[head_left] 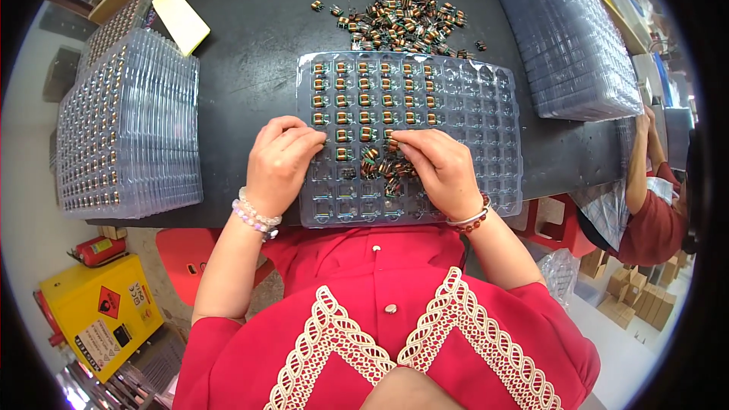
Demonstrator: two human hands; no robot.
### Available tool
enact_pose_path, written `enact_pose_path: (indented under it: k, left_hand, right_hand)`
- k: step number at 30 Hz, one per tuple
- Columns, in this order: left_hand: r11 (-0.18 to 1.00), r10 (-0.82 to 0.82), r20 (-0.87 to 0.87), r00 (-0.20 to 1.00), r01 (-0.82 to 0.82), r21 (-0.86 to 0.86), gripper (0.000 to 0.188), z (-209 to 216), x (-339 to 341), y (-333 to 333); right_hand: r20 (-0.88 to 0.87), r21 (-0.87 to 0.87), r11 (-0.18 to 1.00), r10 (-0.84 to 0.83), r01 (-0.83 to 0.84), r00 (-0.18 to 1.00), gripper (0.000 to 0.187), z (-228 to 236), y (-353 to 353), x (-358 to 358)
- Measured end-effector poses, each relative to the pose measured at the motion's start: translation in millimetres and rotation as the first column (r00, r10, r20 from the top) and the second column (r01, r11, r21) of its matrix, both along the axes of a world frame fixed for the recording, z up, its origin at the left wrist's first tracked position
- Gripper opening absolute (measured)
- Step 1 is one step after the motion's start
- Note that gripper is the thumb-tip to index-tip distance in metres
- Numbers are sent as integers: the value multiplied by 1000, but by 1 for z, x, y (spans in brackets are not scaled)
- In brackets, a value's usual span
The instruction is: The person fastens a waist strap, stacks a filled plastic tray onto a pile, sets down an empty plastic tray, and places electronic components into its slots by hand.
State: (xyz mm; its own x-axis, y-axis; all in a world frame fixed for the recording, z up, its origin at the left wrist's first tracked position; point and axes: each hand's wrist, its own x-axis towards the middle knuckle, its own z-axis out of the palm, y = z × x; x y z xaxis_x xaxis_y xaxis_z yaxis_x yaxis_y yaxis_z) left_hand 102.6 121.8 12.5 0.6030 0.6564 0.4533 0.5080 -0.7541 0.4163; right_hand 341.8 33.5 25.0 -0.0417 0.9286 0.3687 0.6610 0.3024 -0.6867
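A clear plastic tray with rows of pockets lies before me. Small copper-wound coils sit in its far left and middle pockets, while a loose heap of the same coils rests on its near middle part. My left hand is at the tray's left edge, thumb and fingers pinched over the outermost column; whatever is between them is hidden. With thumb and forefinger, my right hand pinches a coil at a pocket just beyond the loose heap.
More coils are spread on the dark table beyond the tray. Stacked filled trays stand at left, a yellow card near their top. Stacked clear trays stand at right. Another person's arm shows at far right.
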Motion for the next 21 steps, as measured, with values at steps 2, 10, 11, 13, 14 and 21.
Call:
enact_pose_path:
  k: [2, 10, 11, 13, 14, 21]
  left_hand:
    - [995, -27, 124, 992, 39, -95, 15, -6, -7, 3]
    - [999, 23, -40, 999, -24, -38, 10, 5, -5, 4]
    - [992, 22, -34, 999, -26, -120, 7, 1, -7, 4]
    - [990, 61, -40, 997, -66, -126, 8, 3, -6, 0]
    - [986, 95, -43, 995, -100, -135, 9, 3, -2, -1]
    - [993, 10, 12, 1000, -9, -115, 20, 5, 47, -5]
  right_hand:
    - [0, 9, 1000, 7, -7, 1000, 18, -1, 0, -1]
    - [0, -22, 1000, 22, -22, 1000, 21, 2, -4, 2]
    - [-11, -23, 999, 26, -26, 1000, 21, 1, -5, 1]
    - [-15, -20, 1000, 23, -23, 1000, 20, 2, -6, 0]
    - [-15, -19, 1000, 13, -14, 1000, 20, 3, -6, 1]
    - [-186, -206, 976, -103, 64, 977, 15, 10, -14, 9]
